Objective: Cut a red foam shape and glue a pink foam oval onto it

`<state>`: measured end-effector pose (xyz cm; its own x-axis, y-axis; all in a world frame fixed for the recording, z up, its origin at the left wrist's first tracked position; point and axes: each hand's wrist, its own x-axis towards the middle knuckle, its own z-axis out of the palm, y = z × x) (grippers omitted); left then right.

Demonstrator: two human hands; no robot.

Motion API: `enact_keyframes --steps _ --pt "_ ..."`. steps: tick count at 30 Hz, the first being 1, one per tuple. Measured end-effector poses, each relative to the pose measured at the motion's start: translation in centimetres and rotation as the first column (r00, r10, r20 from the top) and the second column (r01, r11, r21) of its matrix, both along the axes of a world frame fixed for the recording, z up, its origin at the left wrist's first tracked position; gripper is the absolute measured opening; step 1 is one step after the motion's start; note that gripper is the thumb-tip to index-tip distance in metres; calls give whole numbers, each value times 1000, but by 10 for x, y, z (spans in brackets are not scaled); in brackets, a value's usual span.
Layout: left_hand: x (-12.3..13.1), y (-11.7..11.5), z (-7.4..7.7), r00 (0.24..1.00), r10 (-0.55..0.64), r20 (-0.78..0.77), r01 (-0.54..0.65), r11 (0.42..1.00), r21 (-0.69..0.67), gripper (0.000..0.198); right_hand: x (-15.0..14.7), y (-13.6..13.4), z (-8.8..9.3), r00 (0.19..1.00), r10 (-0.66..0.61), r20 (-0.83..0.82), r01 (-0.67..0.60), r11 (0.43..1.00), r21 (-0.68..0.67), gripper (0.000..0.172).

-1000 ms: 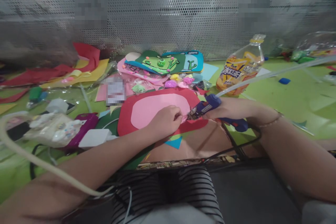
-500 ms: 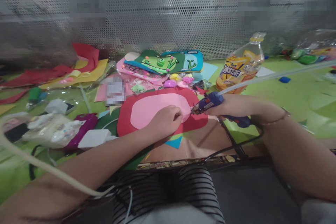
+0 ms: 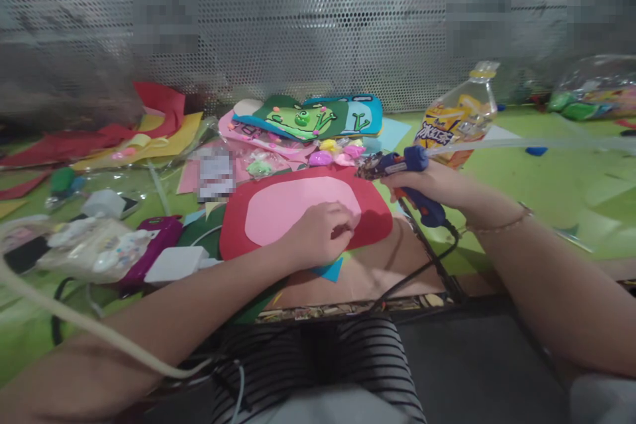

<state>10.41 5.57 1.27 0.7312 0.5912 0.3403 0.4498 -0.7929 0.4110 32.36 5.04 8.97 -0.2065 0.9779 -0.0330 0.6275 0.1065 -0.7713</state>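
Observation:
My right hand (image 3: 412, 179) grips a blue hot glue gun (image 3: 405, 162), with a long clear glue stick (image 3: 536, 144) sticking out of its back. The gun's nozzle points left, above the upper right of a red rounded sheet (image 3: 375, 212). On the red sheet lies a smaller pink rounded sheet (image 3: 288, 202). My left hand (image 3: 325, 232) rests over the pink sheet's lower right part, fingers curled closed at its right edge; the fingertips are partly hidden. A small blue paper piece (image 3: 331, 270) lies below that hand.
Behind the sheets lie decorated coloured cutouts (image 3: 303, 118) and bagged clay (image 3: 338, 152). A plastic bottle (image 3: 460, 116) stands at right. Left are a white adapter (image 3: 176, 264), a magenta case (image 3: 154, 245) and red paper (image 3: 74, 142). The gun's black cord (image 3: 412, 281) crosses the cardboard.
My right hand has raised the glue gun up and away from the pink sheet's right edge. My left hand has shifted slightly right, still curled over the sheet.

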Motion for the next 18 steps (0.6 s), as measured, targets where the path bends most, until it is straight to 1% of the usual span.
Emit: enact_keyframes --steps 2,4,6,7,9,13,15,18 --pt "0 -1 1 1000 -2 4 2 999 49 16 -2 0 -3 997 -15 -72 18 999 38 25" --pt "0 -2 1 998 19 -54 -14 995 101 29 -3 0 -6 990 -32 -140 40 998 57 22" --pt "-2 -4 1 979 3 -202 24 991 129 45 -4 1 -11 978 -47 -202 60 997 57 21" --pt "-2 -5 0 958 -13 -286 51 991 124 52 -4 2 -13 973 -54 -226 67 996 51 21" --pt "-3 -6 1 917 -35 -397 81 992 100 60 -4 5 -18 961 -73 -265 85 996 34 22" --pt "-4 -9 4 922 22 -387 35 989 140 63 -3 11 -25 942 -58 -331 79 996 49 22" --pt "-4 -10 5 912 4 -409 52 991 124 65 -4 12 -27 942 -46 -333 66 997 49 23" --pt "-5 -11 5 895 -43 -445 82 994 68 68 -5 12 -30 945 -64 -321 73 997 16 22"
